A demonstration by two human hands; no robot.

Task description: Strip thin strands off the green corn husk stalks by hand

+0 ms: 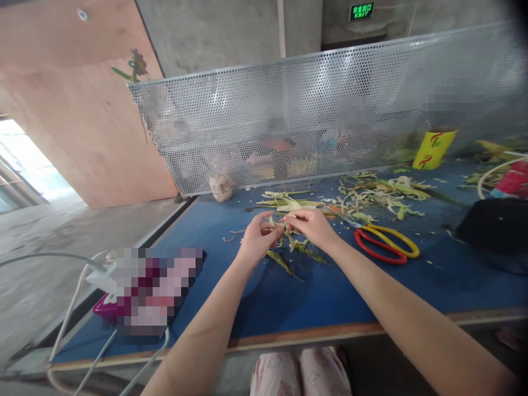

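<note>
My left hand (262, 236) and my right hand (309, 226) meet above the blue table. Both are closed, pinching pale green leaf strips (282, 224) between their fingertips. Two darker, braided-looking pieces (284, 264) of the same plant stuff hang or lie just below my hands; whether they join the strips I cannot tell. Behind my fingers lie long pale strips (291, 202) flat on the tabletop. To the right of my right hand rest scissors (381, 242) with one red and one yellow handle, their blades pointing toward the strips.
A perforated metal screen (247, 121) runs along the blue table's (289, 308) back edge. Leaf scraps (383, 192) pile at the back right, near a yellow roll (434, 149). A black cap-like object (495, 225) sits right; a purple tissue-like box (107, 305) and cables lie left.
</note>
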